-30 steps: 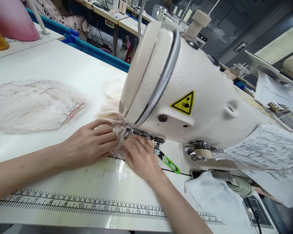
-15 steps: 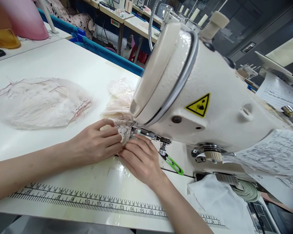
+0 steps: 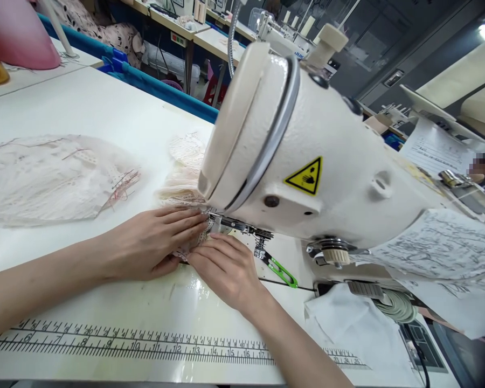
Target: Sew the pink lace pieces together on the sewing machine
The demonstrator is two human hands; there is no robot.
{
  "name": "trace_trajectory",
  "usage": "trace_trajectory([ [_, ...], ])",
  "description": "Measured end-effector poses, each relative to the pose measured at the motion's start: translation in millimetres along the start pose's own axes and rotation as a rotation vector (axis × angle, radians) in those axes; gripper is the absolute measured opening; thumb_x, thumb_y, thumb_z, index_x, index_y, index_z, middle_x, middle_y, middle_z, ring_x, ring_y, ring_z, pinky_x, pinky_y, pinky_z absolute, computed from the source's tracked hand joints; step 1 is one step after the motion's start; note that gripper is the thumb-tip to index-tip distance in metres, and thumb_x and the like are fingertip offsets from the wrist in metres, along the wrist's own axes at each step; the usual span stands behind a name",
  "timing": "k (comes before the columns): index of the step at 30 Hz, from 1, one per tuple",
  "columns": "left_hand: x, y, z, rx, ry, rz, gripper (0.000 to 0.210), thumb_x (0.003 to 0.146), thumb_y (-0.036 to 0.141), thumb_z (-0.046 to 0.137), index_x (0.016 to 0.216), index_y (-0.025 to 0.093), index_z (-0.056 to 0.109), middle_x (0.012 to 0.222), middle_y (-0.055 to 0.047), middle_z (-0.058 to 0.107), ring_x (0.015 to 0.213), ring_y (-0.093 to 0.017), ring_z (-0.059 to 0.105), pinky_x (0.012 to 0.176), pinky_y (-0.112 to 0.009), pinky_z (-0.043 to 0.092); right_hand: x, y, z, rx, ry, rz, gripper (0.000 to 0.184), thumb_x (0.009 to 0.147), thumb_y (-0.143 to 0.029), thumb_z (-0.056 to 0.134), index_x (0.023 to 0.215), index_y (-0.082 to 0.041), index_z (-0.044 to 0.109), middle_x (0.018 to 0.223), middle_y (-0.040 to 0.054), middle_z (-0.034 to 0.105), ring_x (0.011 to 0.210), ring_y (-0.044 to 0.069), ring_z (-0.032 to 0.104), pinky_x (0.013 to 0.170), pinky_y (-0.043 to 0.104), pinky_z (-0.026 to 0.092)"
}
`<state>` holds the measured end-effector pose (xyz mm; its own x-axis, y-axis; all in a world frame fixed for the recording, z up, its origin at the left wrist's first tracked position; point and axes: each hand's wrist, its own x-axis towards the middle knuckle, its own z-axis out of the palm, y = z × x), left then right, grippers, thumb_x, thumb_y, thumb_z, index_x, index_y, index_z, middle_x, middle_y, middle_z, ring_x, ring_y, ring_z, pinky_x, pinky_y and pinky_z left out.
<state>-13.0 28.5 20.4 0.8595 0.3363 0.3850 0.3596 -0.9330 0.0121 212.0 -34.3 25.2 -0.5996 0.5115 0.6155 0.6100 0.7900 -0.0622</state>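
White lace fabric (image 3: 181,186) lies gathered on the sewing table, with one edge under the needle area of a cream sewing machine (image 3: 262,134). My left hand (image 3: 157,240) rests flat over the lace, its fingers stretched toward the presser foot and its thumb apart. Close beside it, my right hand (image 3: 226,267) has its fingers together on the lace edge in front of the foot. The fingertip grip there is partly hidden. Where the needle meets the cloth, the machine head and my fingers block the view.
A sheer white lace piece (image 3: 56,180) with loose red threads lies at left. A green thread snipper (image 3: 283,272) sits right of the foot. White cloth (image 3: 355,323) and a patterned sheet (image 3: 436,245) are at right. A printed ruler (image 3: 145,345) runs along the front edge.
My left hand has gone from curled fingers to lying flat, with its fingers extended over the lace. My right hand stays by the presser foot. The camera view has shifted slightly.
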Motion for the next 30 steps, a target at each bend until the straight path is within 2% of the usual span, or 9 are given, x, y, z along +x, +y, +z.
trace_trajectory([
  [8,-0.4,-1.0,0.0,-0.015,-0.064,-0.009,0.053,0.1,0.033,0.048,0.149,0.015,0.059,0.148,-0.01,0.064,0.144,-0.027,0.054,0.129,-0.039,0.031,0.3,-1.2,-0.1,-0.021,0.022,-0.005,0.022,0.099,-0.002,0.059,0.09,-0.017,0.073,0.088,-0.001,0.079,0.086,0.012,0.072,0.092,0.026,0.059],
  [14,-2.2,-2.3,5.3,-0.024,0.016,-0.005,0.054,0.097,0.03,0.049,0.148,0.015,0.059,0.143,-0.01,0.067,0.142,-0.027,0.056,0.128,-0.041,0.033,-2.4,-1.7,-0.5,-0.057,-0.019,-0.013,0.021,0.099,-0.004,0.06,0.093,-0.017,0.075,0.092,-0.0004,0.079,0.091,0.013,0.072,0.085,0.025,0.062],
  [22,-1.8,-1.9,6.2,-0.032,0.021,-0.027,0.057,0.094,0.029,0.052,0.149,0.017,0.057,0.142,-0.01,0.068,0.142,-0.028,0.056,0.128,-0.043,0.035,-0.6,-1.3,-1.6,-0.105,0.034,-0.022,0.025,0.098,-0.002,0.059,0.087,-0.02,0.073,0.09,-0.0041,0.08,0.086,0.01,0.072,0.093,0.022,0.06],
  [30,0.6,-0.2,6.8,0.023,0.027,-0.019,0.056,0.093,0.028,0.05,0.147,0.015,0.059,0.14,-0.012,0.069,0.139,-0.03,0.058,0.126,-0.048,0.036,-4.7,0.9,-1.7,-0.116,0.044,0.015,0.025,0.102,-0.006,0.056,0.088,-0.019,0.071,0.089,-0.0041,0.08,0.086,0.009,0.073,0.091,0.022,0.059],
])
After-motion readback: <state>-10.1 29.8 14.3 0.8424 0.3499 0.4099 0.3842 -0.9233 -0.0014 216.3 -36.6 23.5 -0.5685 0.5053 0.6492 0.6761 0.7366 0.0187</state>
